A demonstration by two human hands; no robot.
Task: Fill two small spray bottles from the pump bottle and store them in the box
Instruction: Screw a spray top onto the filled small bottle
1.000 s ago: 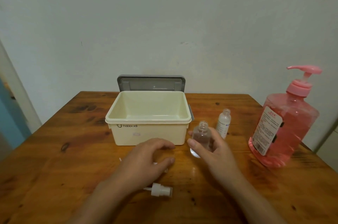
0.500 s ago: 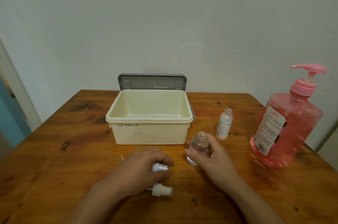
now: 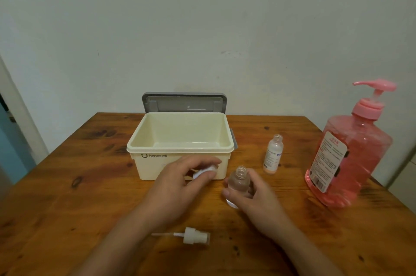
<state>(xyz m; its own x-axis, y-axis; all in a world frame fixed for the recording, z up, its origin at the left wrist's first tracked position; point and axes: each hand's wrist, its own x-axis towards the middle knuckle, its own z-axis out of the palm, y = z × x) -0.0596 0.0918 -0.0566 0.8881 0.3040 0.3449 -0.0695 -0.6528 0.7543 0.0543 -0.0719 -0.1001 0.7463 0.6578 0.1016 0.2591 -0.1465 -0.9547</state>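
— Why is the round clear bottle (image 3: 240, 180) held upright at the middle of the table (image 3: 67, 208)?

— It is clasped low on its body by the right hand (image 3: 255, 200), thumb and fingers curled round it. The open neck is thus left free and facing up, so that a cap can be threaded on from above. Whether it has been filled cannot be told.

— And the white spray cap (image 3: 203, 171)?

— It is pinched by the left hand (image 3: 177, 183) and lifted clear of the table, just in front of the box (image 3: 180, 147). It is near the bottle's neck but apart from it. Screwing it on is judged to be the step in hand.

— What is kept ready for later?

— A second spray head (image 3: 194, 235) is laid on its side near the front edge, within easy reach. The labelled bottle (image 3: 273, 154) is stood uncapped between the box and the pump bottle (image 3: 351, 158), touching neither. The pump bottle's spout is turned toward the small bottles.

— And the box?

— Its grey lid (image 3: 183, 101) is tipped back and nothing is seen inside. It is left open so that bottles can be set in; neither is stored yet.
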